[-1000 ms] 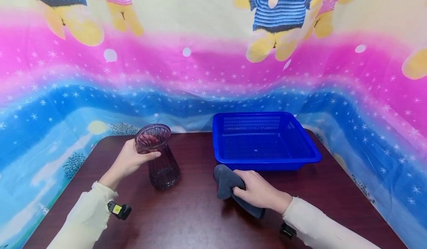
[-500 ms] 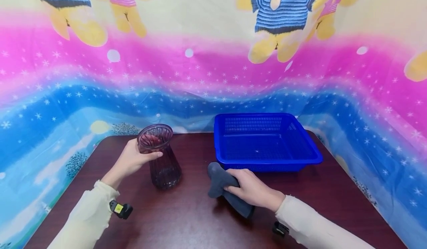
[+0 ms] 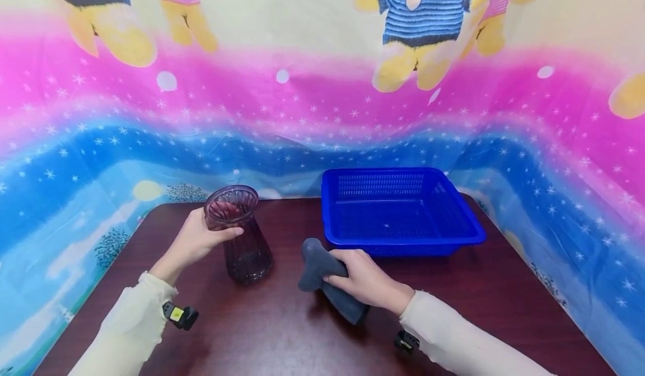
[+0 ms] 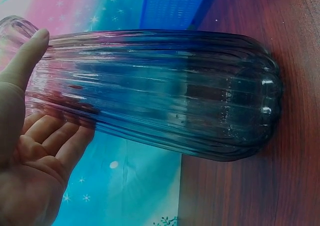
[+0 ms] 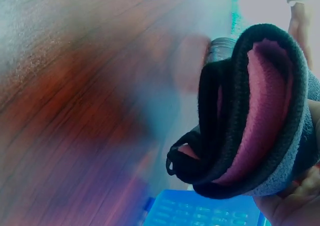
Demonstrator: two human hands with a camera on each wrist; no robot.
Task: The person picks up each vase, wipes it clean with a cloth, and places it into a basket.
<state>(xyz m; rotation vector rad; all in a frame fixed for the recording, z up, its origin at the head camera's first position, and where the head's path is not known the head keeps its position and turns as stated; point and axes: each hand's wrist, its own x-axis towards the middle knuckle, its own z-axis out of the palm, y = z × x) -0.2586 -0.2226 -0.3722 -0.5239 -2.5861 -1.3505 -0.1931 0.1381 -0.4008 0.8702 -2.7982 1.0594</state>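
Observation:
In the head view a ribbed, purple-tinted glass vase (image 3: 248,253) with a flared rim leans slightly at the left of the table. My left hand (image 3: 195,239) grips it round the neck, thumb across the near side; several fingers show against the glass in the left wrist view. Whether the vase's base (image 4: 265,101) touches the table I cannot tell. A folded dark grey cloth (image 3: 322,272) is bunched in my right hand (image 3: 370,278), to the right of the vase and apart from it. Pink lining (image 5: 265,106) shows inside the cloth's folds in the right wrist view.
A blue plastic basket (image 3: 403,248) with perforated walls stands at the back right of the dark red-brown table (image 3: 272,331), just behind my right hand. A printed curtain (image 3: 302,107) hangs along the table's back and sides.
My right hand has moved left with the cloth, closer to the vase. The left hand and the vase have stayed in place.

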